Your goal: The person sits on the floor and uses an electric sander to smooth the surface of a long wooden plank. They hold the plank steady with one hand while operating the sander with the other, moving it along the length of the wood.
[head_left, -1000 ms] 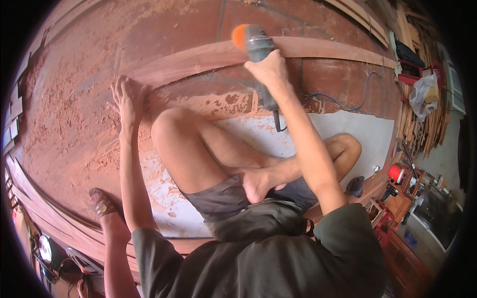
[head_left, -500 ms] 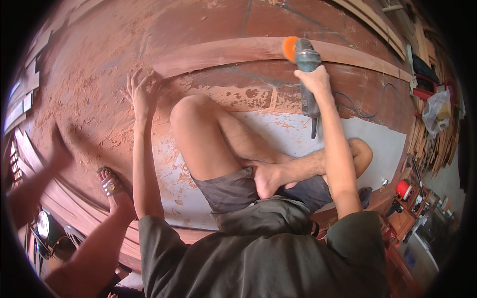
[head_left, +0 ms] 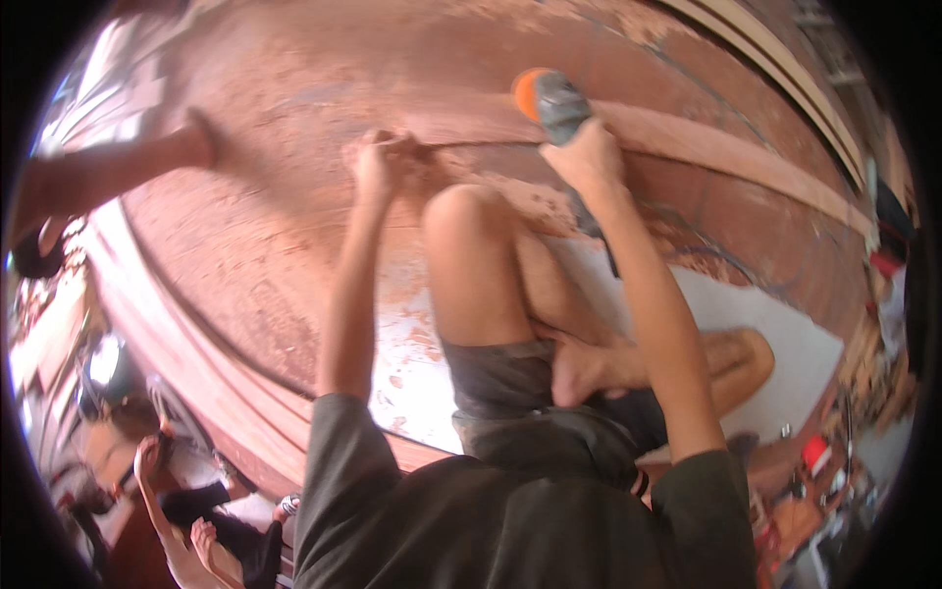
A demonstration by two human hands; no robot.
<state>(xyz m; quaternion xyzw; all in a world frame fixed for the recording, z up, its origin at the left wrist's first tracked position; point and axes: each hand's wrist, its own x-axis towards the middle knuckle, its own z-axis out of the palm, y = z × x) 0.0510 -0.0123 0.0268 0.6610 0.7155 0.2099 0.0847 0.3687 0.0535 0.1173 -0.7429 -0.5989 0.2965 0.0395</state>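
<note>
My right hand (head_left: 587, 159) is wrapped around the body of an angle grinder (head_left: 562, 106) with an orange disc (head_left: 531, 93). The disc is over the far side of a long, curved reddish wooden plank (head_left: 677, 130); whether they touch I cannot tell. At the plank's left end, my left hand (head_left: 378, 165) has its fingers curled in around the wood, somewhat blurred. The grinder's lower end is partly hidden behind my right forearm.
I sit with bent legs on a pale sheet (head_left: 785, 329) dusted with shavings. Reddish sawdust (head_left: 285, 187) covers the floor. Another person's leg (head_left: 128, 172) reaches in from the left. Long boards (head_left: 186, 334) lie at left, and tools around a red spool (head_left: 815, 454) at lower right.
The whole view has swung, shifting my body rightward in it. My left hand's spread fingers have curled in at the plank's end. The other person's sandalled foot has left the view.
</note>
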